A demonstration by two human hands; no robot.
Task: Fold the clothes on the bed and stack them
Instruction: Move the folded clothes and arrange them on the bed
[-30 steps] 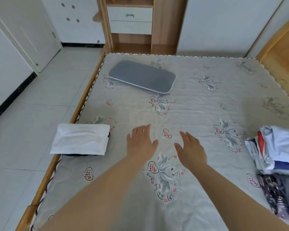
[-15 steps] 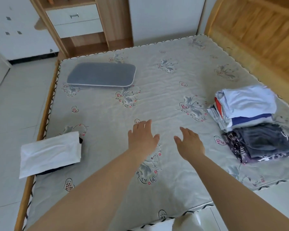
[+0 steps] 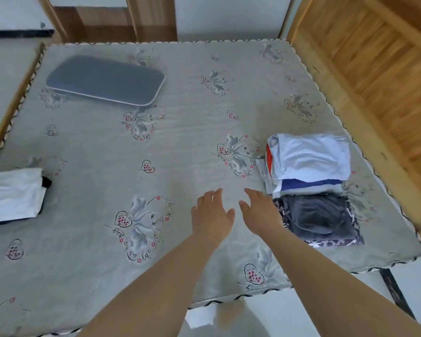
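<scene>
The left hand (image 3: 210,215) and right hand (image 3: 259,211) are held side by side above the grey floral-print bedsheet (image 3: 180,147), fingers loosely spread, nothing grasped; a stack of folded pale-blue and white clothes (image 3: 309,162) is seen just right of them, a dark grey folded garment (image 3: 319,215) beside it; a white folded cloth (image 3: 11,193) lies at the left edge.

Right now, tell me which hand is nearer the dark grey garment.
Right. The right hand hovers open just beside the dark grey garment, at its left edge; the left hand is farther left, over bare mattress.
</scene>
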